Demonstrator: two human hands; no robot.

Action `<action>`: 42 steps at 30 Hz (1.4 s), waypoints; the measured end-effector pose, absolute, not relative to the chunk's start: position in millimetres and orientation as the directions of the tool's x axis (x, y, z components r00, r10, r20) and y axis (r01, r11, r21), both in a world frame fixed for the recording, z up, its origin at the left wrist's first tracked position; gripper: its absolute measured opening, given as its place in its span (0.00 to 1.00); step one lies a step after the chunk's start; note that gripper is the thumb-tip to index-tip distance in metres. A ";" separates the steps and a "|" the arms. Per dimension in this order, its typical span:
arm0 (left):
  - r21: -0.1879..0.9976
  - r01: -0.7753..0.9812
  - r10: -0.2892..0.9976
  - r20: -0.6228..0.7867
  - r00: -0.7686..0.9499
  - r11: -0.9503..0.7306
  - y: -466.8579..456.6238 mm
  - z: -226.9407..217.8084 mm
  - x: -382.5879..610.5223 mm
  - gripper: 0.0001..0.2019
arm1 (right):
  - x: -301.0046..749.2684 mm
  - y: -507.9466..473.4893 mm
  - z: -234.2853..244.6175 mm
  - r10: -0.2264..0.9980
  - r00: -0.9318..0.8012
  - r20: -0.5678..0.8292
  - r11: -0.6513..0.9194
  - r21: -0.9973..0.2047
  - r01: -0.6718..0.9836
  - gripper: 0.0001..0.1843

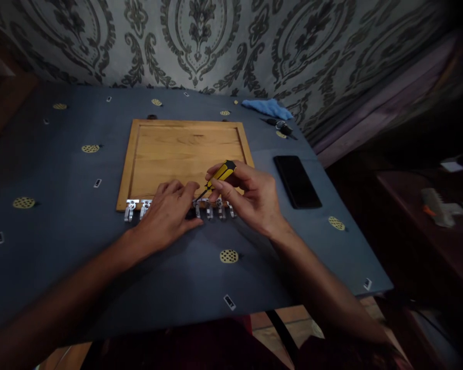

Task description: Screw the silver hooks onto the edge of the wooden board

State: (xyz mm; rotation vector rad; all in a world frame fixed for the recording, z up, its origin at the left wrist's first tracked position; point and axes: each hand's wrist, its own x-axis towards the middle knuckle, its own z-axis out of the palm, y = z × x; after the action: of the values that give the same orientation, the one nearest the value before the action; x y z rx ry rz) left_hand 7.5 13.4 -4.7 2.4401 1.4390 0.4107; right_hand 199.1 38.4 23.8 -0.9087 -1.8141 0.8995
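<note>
A wooden panel (185,154) with a raised frame lies flat on the table. Along its near edge sits a row of several silvery metal fittings (130,209), hinge-like in shape. My left hand (167,208) is bent over this edge, fingers on top and thumb lower down, covering the middle fittings; what lies under the palm is hidden. Between the thumb and fingers of my right hand (252,198) is a yellow and black screwdriver (219,174). Its shaft slants down left, and the tip is at a fitting beside my left index finger.
Right of the panel, a black smartphone (297,181) lies on the blue patterned tablecloth (54,246). Behind it are a dark tool (281,126), unclear in kind, and a crumpled blue cloth (268,108). A patterned curtain (200,46) hangs along the table's far edge.
</note>
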 end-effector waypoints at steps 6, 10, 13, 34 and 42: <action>0.370 0.791 0.870 0.125 0.477 -0.487 13.6 -5.4 6.8 0.29 | 204.0 27.8 26.3 0.913 0.010 0.407 0.405 -0.910 0.093 0.13; 0.350 0.794 0.865 0.124 0.486 -0.496 13.7 -5.2 5.7 0.30 | 211.0 24.3 22.5 0.907 0.070 0.415 0.406 -0.906 0.118 0.11; 0.343 0.797 0.864 0.122 0.488 -0.498 13.9 -4.8 5.3 0.28 | 214.4 24.5 16.6 0.912 0.085 0.400 0.389 -0.913 0.126 0.12; 0.305 0.802 0.856 0.117 0.504 -0.514 13.9 -5.3 5.7 0.29 | 199.3 22.5 5.6 0.938 -0.095 0.332 0.341 -0.935 0.094 0.10; 0.290 0.805 0.854 0.110 0.509 -0.517 14.2 -5.4 5.3 0.30 | 198.5 24.2 7.8 0.899 -0.139 0.415 0.435 -0.882 0.180 0.05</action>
State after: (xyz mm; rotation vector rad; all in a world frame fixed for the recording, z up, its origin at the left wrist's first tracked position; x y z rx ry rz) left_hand 5.3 14.2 -5.4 2.5481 1.4202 0.3547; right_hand 198.5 24.2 7.8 -0.9656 -1.6082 0.8329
